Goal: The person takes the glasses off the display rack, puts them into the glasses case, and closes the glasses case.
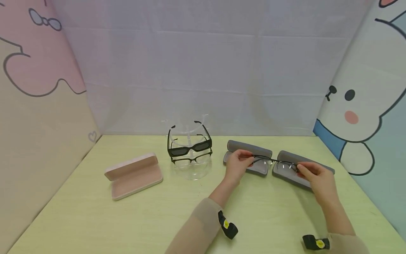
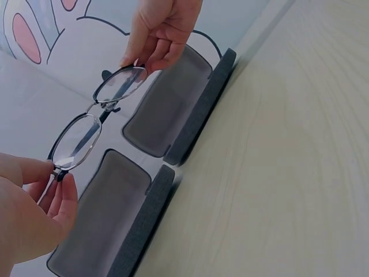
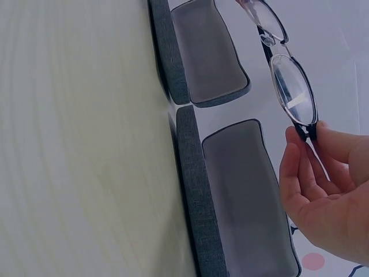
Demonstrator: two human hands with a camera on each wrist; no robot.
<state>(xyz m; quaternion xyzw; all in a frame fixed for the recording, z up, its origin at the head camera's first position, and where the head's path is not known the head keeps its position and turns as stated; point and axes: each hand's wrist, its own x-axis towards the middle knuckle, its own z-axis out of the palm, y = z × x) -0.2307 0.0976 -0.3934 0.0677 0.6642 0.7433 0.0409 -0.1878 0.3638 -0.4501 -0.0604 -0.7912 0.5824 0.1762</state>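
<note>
A pair of eyeglasses (image 1: 276, 161) with black upper rims and thin metal lower rims is held up between both hands. My left hand (image 1: 236, 166) pinches one end of the frame, thumb against fingers. At the other end my right hand (image 1: 321, 180) pinches the frame by its hinge corner. Dark temple arms show behind the lenses in the left wrist view. Below and behind the eyeglasses lie two open grey glasses cases, a left case (image 1: 250, 145) and a right case (image 1: 291, 156). Their grey linings (image 3: 245, 190) show in the right wrist view.
On the left of the table (image 1: 152, 218) lies an open pale pink glasses case (image 1: 137, 183). A clear stand (image 1: 196, 173) near the back middle carries black sunglasses (image 1: 207, 144) above black-framed eyeglasses (image 1: 191, 160). Printed cloth walls (image 1: 203, 70) enclose the back and sides.
</note>
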